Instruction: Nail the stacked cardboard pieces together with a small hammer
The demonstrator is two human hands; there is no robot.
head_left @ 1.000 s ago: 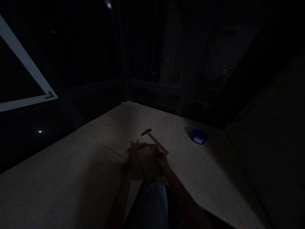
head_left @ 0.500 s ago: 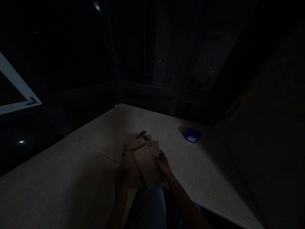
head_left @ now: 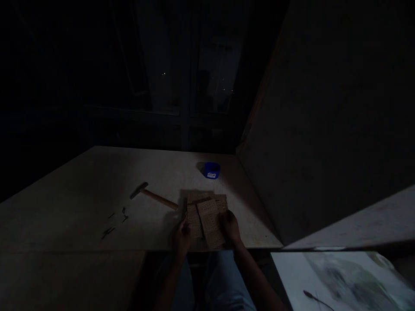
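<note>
In dim light I hold a small stack of flat brown boards [head_left: 207, 218] over the near edge of a pale wooden panel [head_left: 81, 207]. My left hand [head_left: 180, 236] grips the stack's left side. Gripping the right side is my right hand [head_left: 231, 225]. The top board lies askew on the others. A hammer [head_left: 152, 196] with a wooden handle lies on the panel just left of the stack. Several small dark nails [head_left: 115, 222] are scattered farther left.
A small blue round container [head_left: 212, 170] stands at the panel's far right. A large board [head_left: 324, 121] leans upright on the right. A white sheet [head_left: 340, 280] with a thin dark object lies at the lower right. Dark window frames stand behind.
The view has swung right, so hammer and nails now lie left of the boards. The stack has come off the hammer, held between both hands at the panel's near edge.
</note>
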